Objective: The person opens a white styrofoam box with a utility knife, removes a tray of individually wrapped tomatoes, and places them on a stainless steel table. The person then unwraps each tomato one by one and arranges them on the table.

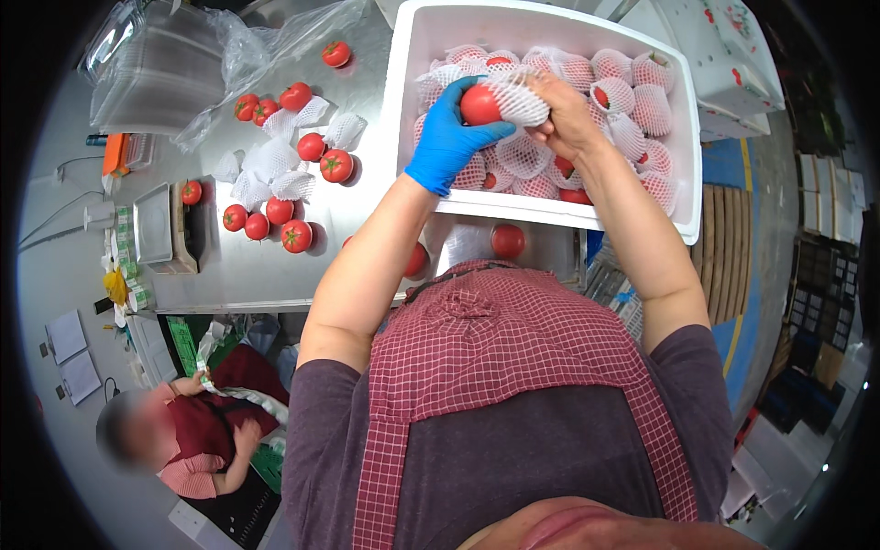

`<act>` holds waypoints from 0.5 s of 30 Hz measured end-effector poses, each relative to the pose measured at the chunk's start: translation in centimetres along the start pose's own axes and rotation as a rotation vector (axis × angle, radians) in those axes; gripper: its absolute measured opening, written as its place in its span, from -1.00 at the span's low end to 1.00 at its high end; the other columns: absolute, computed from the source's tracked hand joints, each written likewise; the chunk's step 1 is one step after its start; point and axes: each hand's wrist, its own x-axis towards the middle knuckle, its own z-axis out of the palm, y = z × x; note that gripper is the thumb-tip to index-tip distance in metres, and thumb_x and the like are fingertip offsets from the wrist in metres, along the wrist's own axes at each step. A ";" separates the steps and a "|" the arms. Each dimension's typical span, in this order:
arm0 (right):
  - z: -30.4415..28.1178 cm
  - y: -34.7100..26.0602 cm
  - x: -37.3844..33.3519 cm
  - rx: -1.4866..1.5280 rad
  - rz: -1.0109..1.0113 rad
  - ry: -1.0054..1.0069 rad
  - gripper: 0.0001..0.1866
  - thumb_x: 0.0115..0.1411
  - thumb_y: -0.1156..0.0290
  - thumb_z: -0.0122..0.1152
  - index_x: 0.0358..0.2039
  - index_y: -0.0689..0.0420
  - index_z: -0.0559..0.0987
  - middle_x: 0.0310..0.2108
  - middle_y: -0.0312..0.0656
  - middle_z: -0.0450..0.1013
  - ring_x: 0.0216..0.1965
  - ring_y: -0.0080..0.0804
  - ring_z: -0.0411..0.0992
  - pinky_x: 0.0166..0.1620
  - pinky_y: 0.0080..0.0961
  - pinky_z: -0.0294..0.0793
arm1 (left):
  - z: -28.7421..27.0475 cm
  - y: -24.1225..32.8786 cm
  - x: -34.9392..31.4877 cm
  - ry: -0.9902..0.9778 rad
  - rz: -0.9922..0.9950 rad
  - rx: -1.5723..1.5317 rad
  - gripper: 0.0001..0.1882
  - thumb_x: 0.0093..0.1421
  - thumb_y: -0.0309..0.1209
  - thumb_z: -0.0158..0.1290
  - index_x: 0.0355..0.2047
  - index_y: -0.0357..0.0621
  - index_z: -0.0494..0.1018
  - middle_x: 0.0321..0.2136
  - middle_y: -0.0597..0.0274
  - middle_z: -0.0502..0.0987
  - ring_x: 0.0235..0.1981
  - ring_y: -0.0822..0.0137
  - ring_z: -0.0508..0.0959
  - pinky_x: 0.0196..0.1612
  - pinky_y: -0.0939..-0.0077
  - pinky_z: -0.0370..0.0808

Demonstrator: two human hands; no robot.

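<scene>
My left hand [446, 137], in a blue glove, is closed around a red tomato [479, 105]. A white foam net sleeve [519, 99] covers the tomato's right side, and my bare right hand [568, 115] grips the net's far end. Both hands are over a white foam box [550, 211] filled with tomatoes, most of them in foam nets [653, 110]. To the left, several bare tomatoes [336, 166] lie on the metal table around a loose heap of empty foam nets [268, 167]. Another bare tomato [508, 240] sits between the box and my apron.
Clear plastic trays [170, 69] are stacked at the table's far left, beside a crumpled clear bag [275, 46]. A shallow metal tray [153, 225] stands at the left edge. Lower left, a co-worker [215, 426] handles a strip of material. A wooden pallet [722, 247] lies right.
</scene>
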 end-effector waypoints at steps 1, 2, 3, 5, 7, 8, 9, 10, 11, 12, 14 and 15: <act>-0.4 0.1 0.2 -0.032 -0.069 0.093 -0.79 0.28 0.29 -0.02 -0.32 0.19 0.42 -0.65 -0.38 0.34 -0.81 -0.76 0.12 -0.76 -0.75 0.14 | 0.0 0.7 0.0 -0.007 -0.072 -0.088 -0.30 -0.09 -0.52 0.31 0.08 -0.21 0.26 -0.08 0.15 0.43 -0.08 0.29 0.47 -0.05 0.48 0.48; -1.3 0.4 0.6 -0.064 -0.137 0.185 -0.80 0.28 0.30 -0.03 -0.32 0.20 0.42 -0.65 -0.38 0.34 -0.82 -0.75 0.12 -0.76 -0.74 0.13 | -0.4 0.4 0.1 -0.018 -0.012 -0.087 -0.38 0.00 -0.43 0.26 0.06 -0.23 0.26 -0.09 0.07 0.44 -0.09 0.24 0.50 -0.05 0.43 0.50; -2.2 0.3 1.0 -0.095 -0.206 0.270 -0.80 0.28 0.31 -0.04 -0.32 0.20 0.42 -0.65 -0.38 0.34 -0.82 -0.74 0.11 -0.76 -0.73 0.12 | -0.9 0.3 0.1 -0.015 -0.041 -0.246 -0.42 0.05 -0.38 0.21 0.06 -0.24 0.26 -0.09 0.05 0.44 -0.10 0.23 0.51 -0.06 0.41 0.51; -3.7 -0.5 0.6 -0.582 -0.238 0.224 -0.70 0.22 0.25 0.05 -0.21 0.25 0.47 -0.56 -0.23 0.44 -0.66 -0.53 0.33 -0.56 -0.56 0.33 | -1.6 0.1 0.1 -0.014 -0.102 -0.569 -0.48 0.15 -0.26 0.12 0.05 -0.25 0.27 -0.10 0.00 0.45 -0.12 0.20 0.52 -0.08 0.36 0.53; -2.8 -0.2 0.1 -1.199 -0.343 0.124 -0.63 0.17 0.20 0.11 -0.15 0.25 0.50 -0.47 -0.15 0.49 -0.51 -0.41 0.44 -0.41 -0.47 0.42 | -2.5 -0.3 0.2 -0.062 -0.169 -0.690 -0.35 0.19 0.08 -0.09 0.02 -0.26 0.29 -0.17 -0.06 0.50 -0.22 0.17 0.56 -0.19 0.36 0.55; -2.3 -0.7 -0.4 -1.334 -0.230 0.113 -0.55 0.09 0.13 0.19 -0.11 0.20 0.53 -0.26 -0.05 0.51 -0.28 -0.27 0.46 -0.17 -0.37 0.42 | -3.1 -0.4 0.2 -0.131 -0.194 -0.786 -0.29 0.17 0.16 -0.12 0.01 -0.27 0.29 -0.19 -0.07 0.50 -0.25 0.18 0.57 -0.23 0.38 0.55; -2.9 -0.8 -0.3 -1.296 -0.273 0.210 -0.55 0.08 0.13 0.19 -0.11 0.19 0.53 -0.24 -0.03 0.50 -0.27 -0.25 0.46 -0.15 -0.37 0.42 | -3.5 -0.3 0.0 -0.200 -0.220 -0.883 -0.24 0.15 0.23 -0.15 0.01 -0.27 0.30 -0.22 -0.08 0.51 -0.28 0.18 0.57 -0.27 0.40 0.54; -4.1 -1.1 -0.3 -1.256 -0.310 0.311 -0.55 0.08 0.14 0.19 -0.11 0.18 0.54 -0.21 -0.01 0.49 -0.25 -0.22 0.46 -0.13 -0.36 0.42 | -3.1 0.2 -0.2 -0.104 -0.269 -0.868 -0.16 0.09 0.31 -0.18 -0.01 -0.29 0.31 -0.30 -0.03 0.52 -0.45 0.25 0.54 -0.40 0.49 0.47; -5.2 -1.4 -0.3 -1.213 -0.346 0.411 -0.55 0.07 0.14 0.19 -0.11 0.17 0.54 -0.18 0.01 0.48 -0.23 -0.20 0.46 -0.12 -0.35 0.42 | -3.6 0.8 -0.6 -0.064 -0.266 -0.897 -0.17 0.09 0.30 -0.16 -0.01 -0.29 0.32 -0.32 0.00 0.52 -0.48 0.28 0.50 -0.42 0.50 0.44; -6.2 -2.4 -0.6 -1.324 -0.365 0.483 -0.54 0.06 0.13 0.20 -0.09 0.16 0.53 -0.17 0.02 0.48 -0.21 -0.16 0.46 -0.09 -0.33 0.41 | -4.1 1.3 -1.0 -0.032 -0.267 -0.931 -0.18 0.09 0.28 -0.14 -0.01 -0.30 0.32 -0.35 0.03 0.51 -0.52 0.31 0.47 -0.44 0.51 0.42; -8.4 -5.2 -1.9 -1.564 -0.391 0.649 -0.50 0.04 0.12 0.21 -0.06 0.15 0.51 -0.16 0.05 0.47 -0.16 -0.10 0.45 -0.03 -0.28 0.39 | -6.0 1.2 -1.8 0.080 -0.215 -1.019 -0.20 0.08 0.24 -0.10 -0.01 -0.31 0.32 -0.38 0.09 0.50 -0.55 0.34 0.40 -0.46 0.52 0.37; -10.1 -5.7 -2.7 -1.648 -0.339 0.643 -0.48 0.03 0.11 0.21 -0.04 0.15 0.50 -0.15 0.05 0.47 -0.13 -0.07 0.44 -0.02 -0.26 0.38 | -7.9 1.0 -2.2 0.160 -0.165 -1.062 -0.21 0.07 0.22 -0.07 0.00 -0.31 0.31 -0.38 0.12 0.49 -0.55 0.36 0.36 -0.46 0.52 0.36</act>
